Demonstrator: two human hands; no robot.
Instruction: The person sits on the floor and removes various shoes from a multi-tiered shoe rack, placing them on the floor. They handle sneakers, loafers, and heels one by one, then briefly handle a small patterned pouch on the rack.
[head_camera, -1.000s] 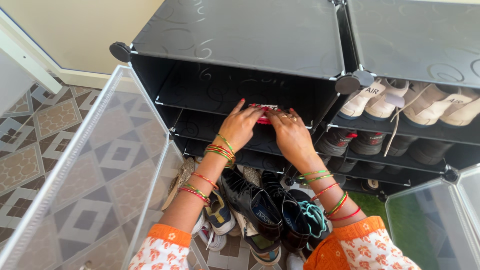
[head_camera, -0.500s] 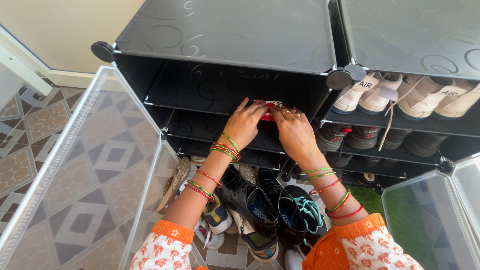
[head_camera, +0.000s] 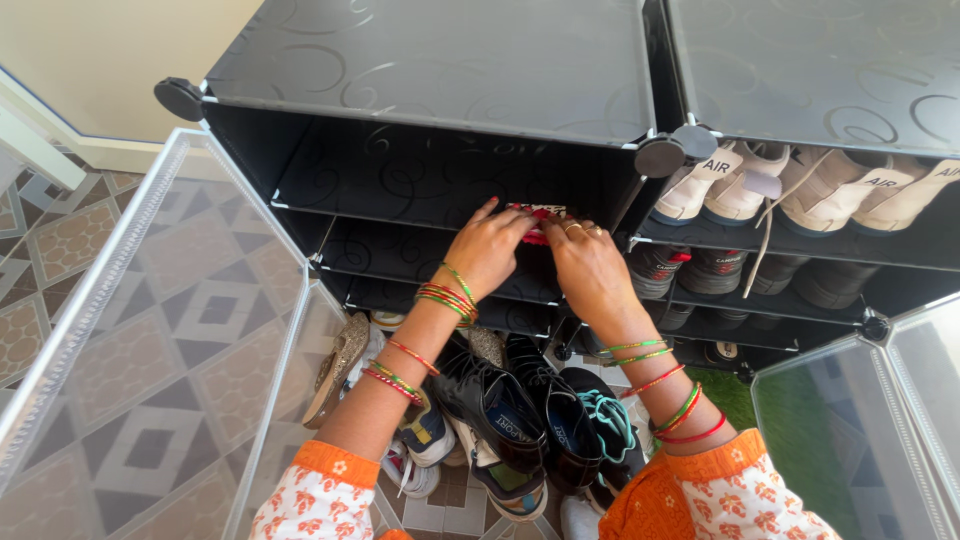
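Both my hands reach into the left column of a black plastic shoe cabinet (head_camera: 440, 70). My left hand (head_camera: 487, 250) and my right hand (head_camera: 590, 268) together grip a small red and white item (head_camera: 535, 218), mostly hidden behind my fingers, at the front edge of the second shelf (head_camera: 400, 250). Coloured bangles ring both wrists, and I wear orange patterned sleeves.
A heap of shoes (head_camera: 510, 410), black ones on top, lies on the floor below my arms. White sneakers (head_camera: 800, 190) fill the right column's top shelf, dark shoes below. Translucent doors stand open at left (head_camera: 170, 330) and right (head_camera: 860, 430). Patterned floor tiles lie at far left.
My hands stay on the red and white item at the shelf edge. The view has shifted slightly, so the cabinet sits further left in frame.
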